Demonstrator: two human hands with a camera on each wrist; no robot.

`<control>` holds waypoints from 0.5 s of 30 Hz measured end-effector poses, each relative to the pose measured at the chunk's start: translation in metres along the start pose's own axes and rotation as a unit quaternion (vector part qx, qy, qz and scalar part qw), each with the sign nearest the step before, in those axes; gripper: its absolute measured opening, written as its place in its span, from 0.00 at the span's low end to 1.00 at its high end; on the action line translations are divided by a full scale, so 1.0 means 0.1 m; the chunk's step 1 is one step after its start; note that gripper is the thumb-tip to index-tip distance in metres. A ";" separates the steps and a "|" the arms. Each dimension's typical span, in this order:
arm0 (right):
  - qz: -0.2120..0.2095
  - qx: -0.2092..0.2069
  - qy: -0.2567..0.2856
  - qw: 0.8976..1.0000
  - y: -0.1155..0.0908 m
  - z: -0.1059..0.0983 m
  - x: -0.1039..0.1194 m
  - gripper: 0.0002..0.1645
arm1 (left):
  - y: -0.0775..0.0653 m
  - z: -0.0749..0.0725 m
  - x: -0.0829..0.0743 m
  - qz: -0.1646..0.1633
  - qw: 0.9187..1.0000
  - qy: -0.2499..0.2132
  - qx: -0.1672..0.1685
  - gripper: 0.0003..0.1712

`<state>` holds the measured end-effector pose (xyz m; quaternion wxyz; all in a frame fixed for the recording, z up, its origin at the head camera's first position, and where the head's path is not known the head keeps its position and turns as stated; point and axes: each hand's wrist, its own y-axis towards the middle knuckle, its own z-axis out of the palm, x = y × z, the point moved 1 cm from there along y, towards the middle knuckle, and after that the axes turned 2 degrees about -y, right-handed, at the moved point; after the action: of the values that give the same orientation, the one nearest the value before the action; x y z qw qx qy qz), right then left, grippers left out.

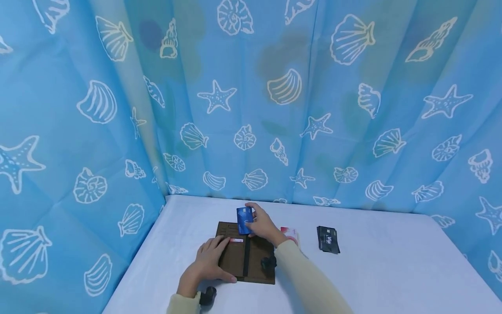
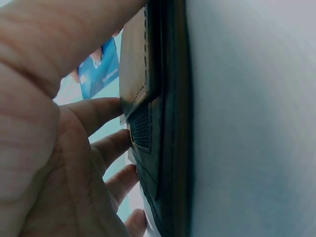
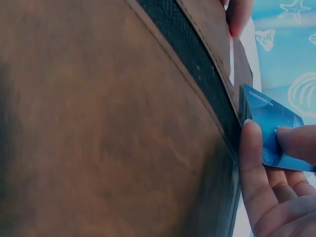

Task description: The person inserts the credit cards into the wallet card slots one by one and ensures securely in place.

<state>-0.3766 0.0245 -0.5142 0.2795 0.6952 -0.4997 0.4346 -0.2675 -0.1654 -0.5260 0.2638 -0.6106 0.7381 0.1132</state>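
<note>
A brown leather card holder (image 1: 256, 274) lies spread out on the table, with a dark strap down its middle. My right hand (image 1: 262, 224) pinches a blue bank card (image 1: 244, 218) between thumb and fingers over the holder's top edge. In the right wrist view the blue card (image 3: 269, 116) slants beside the dark strap (image 3: 197, 54). My left hand (image 1: 209, 260) rests on the holder's left side, fingertips near a red-and-white card (image 1: 236, 240) in a pocket and thumb along the bottom edge. Its fingertips touch the leather (image 2: 136, 64) in the left wrist view.
Right of the holder, partly behind my right forearm, lies a red-and-white card pile (image 1: 289, 232). Farther right is a stack of black cards (image 1: 328, 240) marked "Vip". A blue shell-patterned curtain (image 1: 251, 109) stands behind the white table (image 1: 384, 261).
</note>
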 end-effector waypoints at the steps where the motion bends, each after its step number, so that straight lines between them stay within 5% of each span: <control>1: -0.004 0.001 -0.002 1.000 0.01 0.01 0.01 0.37 | 0.00 -0.01 0.00 0.000 1.000 0.000 -0.003 0.68; 15: 0.000 0.014 -0.023 1.000 0.02 0.11 0.04 0.36 | -0.03 -0.04 -0.03 0.006 1.000 -0.005 -0.007 0.67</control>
<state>-0.3744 0.0129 -0.5165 0.2583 0.7091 -0.4994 0.4256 -0.2652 -0.1653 -0.5207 0.2625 -0.6074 0.7397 0.1224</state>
